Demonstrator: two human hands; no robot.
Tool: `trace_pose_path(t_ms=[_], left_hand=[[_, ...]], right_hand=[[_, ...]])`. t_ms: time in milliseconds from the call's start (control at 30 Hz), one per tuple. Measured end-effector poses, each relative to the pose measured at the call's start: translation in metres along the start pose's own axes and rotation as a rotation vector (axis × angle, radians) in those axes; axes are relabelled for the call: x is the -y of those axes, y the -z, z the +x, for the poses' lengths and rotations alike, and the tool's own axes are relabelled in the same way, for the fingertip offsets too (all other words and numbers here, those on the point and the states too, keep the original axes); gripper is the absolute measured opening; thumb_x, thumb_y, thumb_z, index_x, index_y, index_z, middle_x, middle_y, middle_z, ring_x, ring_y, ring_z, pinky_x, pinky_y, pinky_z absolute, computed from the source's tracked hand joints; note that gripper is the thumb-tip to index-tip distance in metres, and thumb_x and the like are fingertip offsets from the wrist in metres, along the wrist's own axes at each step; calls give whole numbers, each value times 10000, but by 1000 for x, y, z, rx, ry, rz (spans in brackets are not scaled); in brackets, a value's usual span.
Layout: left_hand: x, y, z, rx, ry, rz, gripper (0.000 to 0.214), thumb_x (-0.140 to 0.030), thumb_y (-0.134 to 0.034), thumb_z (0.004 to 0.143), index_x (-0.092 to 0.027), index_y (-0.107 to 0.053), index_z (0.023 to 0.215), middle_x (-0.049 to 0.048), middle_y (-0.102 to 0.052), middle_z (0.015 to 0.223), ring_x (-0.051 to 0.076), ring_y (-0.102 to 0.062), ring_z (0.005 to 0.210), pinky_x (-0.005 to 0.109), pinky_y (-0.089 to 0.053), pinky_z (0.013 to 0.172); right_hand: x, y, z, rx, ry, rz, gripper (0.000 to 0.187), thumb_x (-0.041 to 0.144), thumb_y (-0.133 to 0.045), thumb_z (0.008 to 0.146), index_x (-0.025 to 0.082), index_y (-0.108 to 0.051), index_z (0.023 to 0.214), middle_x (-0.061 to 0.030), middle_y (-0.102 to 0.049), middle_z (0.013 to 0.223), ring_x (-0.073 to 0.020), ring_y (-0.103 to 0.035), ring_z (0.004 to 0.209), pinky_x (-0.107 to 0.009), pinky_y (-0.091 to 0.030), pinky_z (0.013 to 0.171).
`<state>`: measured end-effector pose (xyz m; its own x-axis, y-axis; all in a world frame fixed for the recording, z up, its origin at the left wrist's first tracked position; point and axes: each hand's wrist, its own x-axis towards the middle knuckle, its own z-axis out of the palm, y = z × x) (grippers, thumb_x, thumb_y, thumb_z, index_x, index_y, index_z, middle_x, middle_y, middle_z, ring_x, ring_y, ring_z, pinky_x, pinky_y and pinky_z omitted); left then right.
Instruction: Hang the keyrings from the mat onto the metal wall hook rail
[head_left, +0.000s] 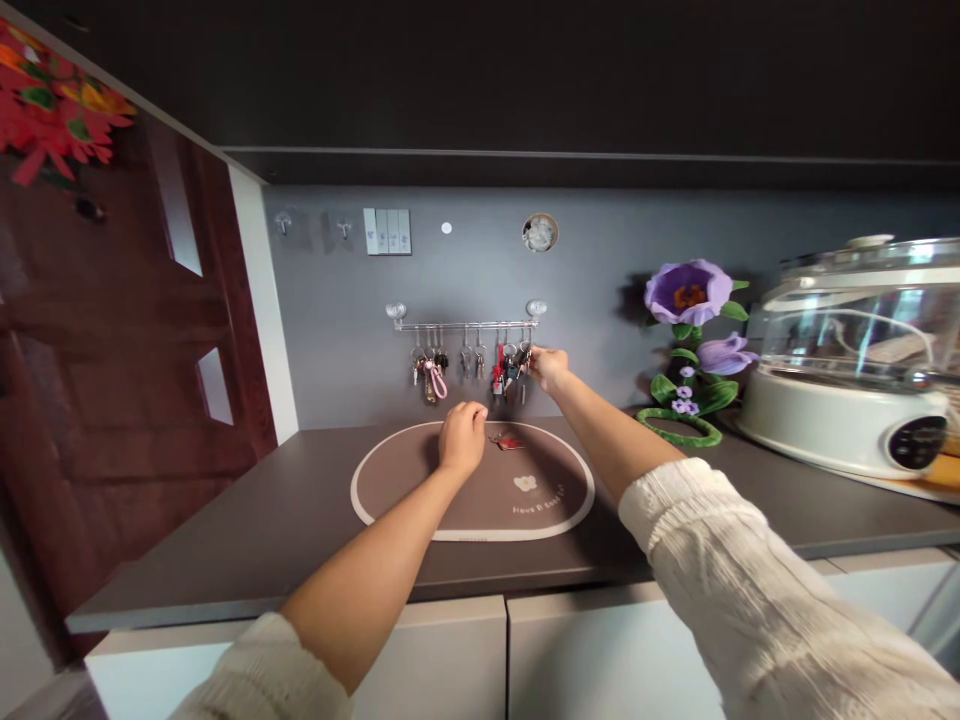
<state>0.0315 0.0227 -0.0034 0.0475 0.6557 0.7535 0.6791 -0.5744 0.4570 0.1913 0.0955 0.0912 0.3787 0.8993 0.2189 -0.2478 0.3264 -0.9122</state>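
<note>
A clear hook rail (469,325) on the grey back wall carries several bunches of keys, one with a pink loop (438,380) and one with a red strap (498,368). At the rail's right end, my right hand (551,368) has its fingers closed on a bunch of keys (523,372). Lower and further left, my left hand (463,437) is curled over the brown oval mat (405,480); what its fingers hold, if anything, is hidden. A red tag with a key ring (510,442) lies on the mat just right of that hand.
Purple artificial flowers (688,295) with a green base stand on the right of the counter (285,520). Beside them is a clear-lidded white appliance (832,410). A dark shelf (480,90) hangs overhead, and a red-brown door (112,330) is on the left.
</note>
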Motion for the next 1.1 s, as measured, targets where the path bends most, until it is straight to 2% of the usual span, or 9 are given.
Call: trace_pose_path(t_ms=[333,500,667,733,933,1100], left_hand=[[2,1,1,-12,23,-57,203,-226,-407,821,-176,-601,789,50,-603,813,155,-527,790,273,-394,738],[3,2,2,-1,32,-91,199,-234,-415,819,-174,-604,801,49,-602,813,150,-533,783,268,-406,739],[4,3,4,12,52,-107,192,-227,-425,814,-171,-609,810,52,-604,829,145,-538,804,261,-411,754],[6,3,5,20,67,-111,179,-221,-440,806,-166,-610,817,53,-605,837,142,-540,804,259,-412,758],[12,2,4,83,63,-74,145,-177,-476,773,-165,-614,817,47,-605,854,134,-537,799,259,-409,783],[13,3,3,139,97,-27,135,-173,-492,760,-164,-621,797,51,-607,851,138,-537,804,267,-409,789]], right_hand=[[-11,6,3,-28,56,-91,206,52,-452,761,142,-477,577,62,-385,396,-35,-352,361,-151,-360,401],[-13,14,-2,-22,80,-130,167,53,-500,715,142,-498,573,40,-477,468,-41,-423,439,-156,-406,487],[-19,25,-14,-64,154,-247,53,115,-556,685,143,-551,640,44,-505,518,-50,-439,491,-166,-410,540],[-21,28,-26,-24,141,-259,32,126,-555,690,142,-562,663,38,-518,535,-49,-439,488,-171,-406,535],[-33,33,-69,207,91,-336,38,94,-583,665,122,-587,641,8,-565,558,-55,-478,501,-180,-401,534],[-59,39,-80,330,125,-498,79,122,-677,595,144,-602,584,4,-582,532,-97,-515,519,-210,-421,539]])
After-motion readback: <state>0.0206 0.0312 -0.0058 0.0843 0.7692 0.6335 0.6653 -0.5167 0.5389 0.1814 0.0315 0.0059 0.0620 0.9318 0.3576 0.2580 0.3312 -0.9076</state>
